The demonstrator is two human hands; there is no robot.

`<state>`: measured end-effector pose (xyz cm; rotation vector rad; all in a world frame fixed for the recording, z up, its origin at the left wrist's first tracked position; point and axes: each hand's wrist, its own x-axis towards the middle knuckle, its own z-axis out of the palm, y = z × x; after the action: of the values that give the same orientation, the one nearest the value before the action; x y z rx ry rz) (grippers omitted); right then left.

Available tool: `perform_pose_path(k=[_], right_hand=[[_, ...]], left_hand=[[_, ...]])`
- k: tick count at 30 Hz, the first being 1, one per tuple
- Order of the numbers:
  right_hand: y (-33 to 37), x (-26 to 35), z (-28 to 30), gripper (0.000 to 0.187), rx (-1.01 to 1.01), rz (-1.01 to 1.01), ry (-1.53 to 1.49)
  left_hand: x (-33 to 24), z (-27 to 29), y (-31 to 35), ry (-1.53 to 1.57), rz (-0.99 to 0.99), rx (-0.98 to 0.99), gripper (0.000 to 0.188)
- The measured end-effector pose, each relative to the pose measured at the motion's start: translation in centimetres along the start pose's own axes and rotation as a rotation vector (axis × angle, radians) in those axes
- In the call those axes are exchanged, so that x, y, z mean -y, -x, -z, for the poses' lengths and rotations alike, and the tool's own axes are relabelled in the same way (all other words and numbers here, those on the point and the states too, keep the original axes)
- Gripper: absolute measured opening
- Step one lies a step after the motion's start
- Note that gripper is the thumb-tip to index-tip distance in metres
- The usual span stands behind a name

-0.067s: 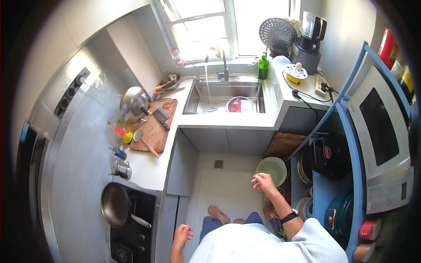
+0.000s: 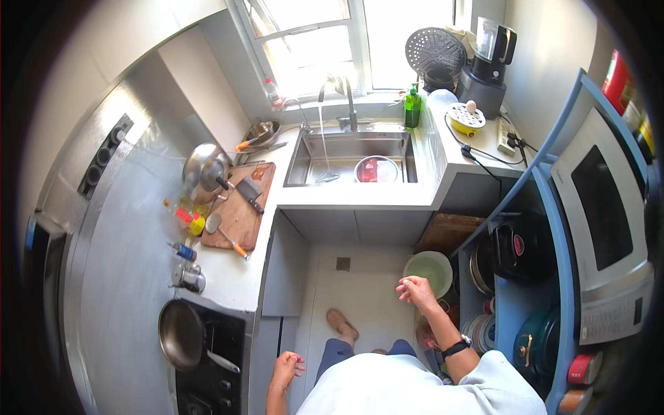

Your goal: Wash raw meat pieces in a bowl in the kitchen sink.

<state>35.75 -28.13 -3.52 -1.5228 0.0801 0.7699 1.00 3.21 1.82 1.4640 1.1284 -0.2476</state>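
Note:
My left hand [image 2: 285,372] hangs at waist height beside the grey counter front, fingers loosely curled and apart, with nothing in it. On the other side, my right hand [image 2: 416,290] is held out over the floor, its fingers bent but apart and nothing between them. It appears just in front of a pale green basin [image 2: 429,272] with liquid in it. Ahead, water runs from the tap [image 2: 352,114] into the steel sink [image 2: 296,166]. Inside the sink, a round dish with something reddish [image 2: 375,170] sits to the right of the stream.
A wooden board [image 2: 235,223] bears a cleaver [image 2: 249,194] and an orange-handled skimmer [image 2: 225,234] on the left counter. Nearer, a frying pan [image 2: 181,335] rests on the black hob [image 2: 225,332]. A blue shelf [image 2: 512,304] with pots and a microwave [image 2: 595,200] flanks my right.
The view has shifted slightly. My left foot has moved forward on the floor, and more of it shows. Both hands keep nearly the same pose.

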Motion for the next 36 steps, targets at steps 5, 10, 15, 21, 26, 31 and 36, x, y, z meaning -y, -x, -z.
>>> perform_pose_path(k=[5,10,15,21,26,31,36], right_hand=[[-9.0,7.4,1.9,0.024,-0.102,0.011,-0.047],[-12.5,12.3,2.8,0.025,-0.331,0.04,-0.018],[-14.1,18.7,2.0,0.025,-0.438,0.138,0.074],[-20.5,26.4,0.6,0.024,-0.414,0.195,0.056],[-29.3,31.1,1.3,0.025,-0.344,0.174,0.197],[-35.3,33.0,2.4,0.027,-0.286,0.156,0.319],[-35.9,32.1,5.4,0.027,-0.379,-0.011,0.377]], left_hand=[[-11.3,-2.0,-15.3,-0.009,-0.092,0.103,0.02],[-25.5,-2.9,-25.9,-0.088,-0.269,0.264,0.017],[-41.4,-6.4,-36.9,-0.363,-0.655,0.227,0.02],[-51.9,-9.0,-52.5,-0.696,-0.855,0.088,0.021],[-55.6,-12.8,-59.0,-0.905,-0.737,0.127,0.029],[-56.1,-14.9,-66.8,-1.093,-0.679,0.214,0.033],[-55.0,-19.7,-73.0,-1.581,-0.469,0.41,0.031]])
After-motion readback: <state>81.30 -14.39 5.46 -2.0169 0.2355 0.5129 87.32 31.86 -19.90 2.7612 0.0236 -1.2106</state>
